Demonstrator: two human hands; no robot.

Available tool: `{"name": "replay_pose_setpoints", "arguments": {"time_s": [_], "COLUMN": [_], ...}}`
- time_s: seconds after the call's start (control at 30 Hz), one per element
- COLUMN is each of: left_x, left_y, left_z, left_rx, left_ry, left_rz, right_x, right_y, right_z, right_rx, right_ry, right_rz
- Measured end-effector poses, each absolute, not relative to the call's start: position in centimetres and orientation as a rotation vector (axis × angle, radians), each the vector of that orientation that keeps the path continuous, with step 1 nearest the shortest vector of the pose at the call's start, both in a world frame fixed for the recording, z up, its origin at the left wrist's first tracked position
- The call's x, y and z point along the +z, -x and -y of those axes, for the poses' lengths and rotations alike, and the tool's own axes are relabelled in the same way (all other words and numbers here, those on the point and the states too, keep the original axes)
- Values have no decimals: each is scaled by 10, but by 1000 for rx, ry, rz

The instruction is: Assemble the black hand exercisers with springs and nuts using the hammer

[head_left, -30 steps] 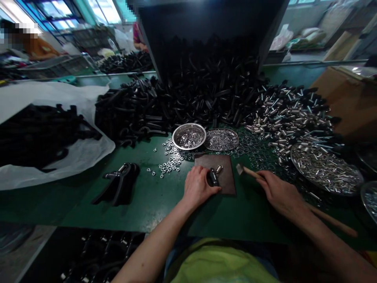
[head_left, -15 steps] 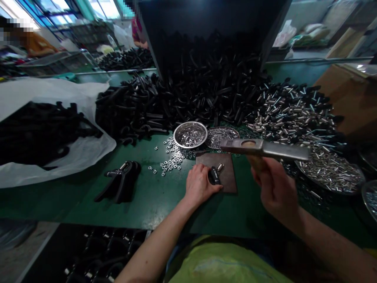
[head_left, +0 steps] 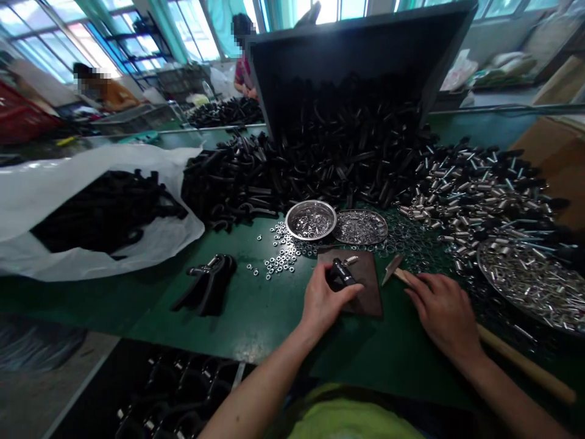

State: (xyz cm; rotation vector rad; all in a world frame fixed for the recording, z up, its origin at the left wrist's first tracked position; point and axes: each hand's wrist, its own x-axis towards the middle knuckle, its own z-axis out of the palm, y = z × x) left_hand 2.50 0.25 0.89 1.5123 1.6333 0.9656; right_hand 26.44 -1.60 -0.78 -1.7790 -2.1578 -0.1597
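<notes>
My left hand (head_left: 325,297) grips a small black part (head_left: 343,272) between thumb and fingers, over a dark square plate (head_left: 368,292). A metal spring (head_left: 351,260) shows beside the part. To the right, my right hand (head_left: 445,314) is over the wooden handle of a hammer (head_left: 525,363), whose metal head lies low by the plate's right edge. The fingers are curled on the handle near the head. A black clamp (head_left: 208,283) with a spring rests on the green table at the left.
Behind the plate stand a metal bowl (head_left: 311,221) and a flat dish (head_left: 361,227) of small parts, with loose nuts (head_left: 281,259) beside them. A white bag (head_left: 98,155), black part heaps, and a tray of pins (head_left: 534,283) surround these. Two people sit further back.
The hammer has come down from above the plate to the table on its right, and my right hand has lowered with it. The camera view has tilted up.
</notes>
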Motion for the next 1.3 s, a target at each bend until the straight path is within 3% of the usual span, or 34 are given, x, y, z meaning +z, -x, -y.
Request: {"name": "replay_pose_setpoints", "arguments": {"time_s": [0.1,0.17,0.27,0.33,0.4,0.47,0.7,0.9,1.1,1.3], "left_x": [18,21,23,26,31,37,38,44,48,33], "left_y": [-36,-36,-7,30,76,120,190,189,148,53], "left_z": [11,12,-19,-60,-107,-149,-201,-187,-110,-22], "left_rx": [1001,914,776,824,897,942,1019,1233,1346,1009], "left_ry": [-1482,-1638,-1888,-1898,-1681,-1511,-1047,-747,-638,-567], "left_rz": [-1450,-1280,-1181,-1472,-1980,-2199,-2337,-2020,-1349,-833], "right_x": [6,14,15,12,8,7,7,1,7,35], "right_y": [-227,-206,-195,-199,-204,-205,-197,-202,-207,-188], "right_z": [13,7,-4,-11,-14,-15,-12,-11,-13,-4], "right_rx": [324,454,374,273,146,39,-108,-32,535,755], "right_ry": [1471,1389,1459,1572,1675,1710,1758,1768,1604,1419], "right_rz": [2065,2041,2083,2213,2357,2449,2499,2454,2114,1849]}}
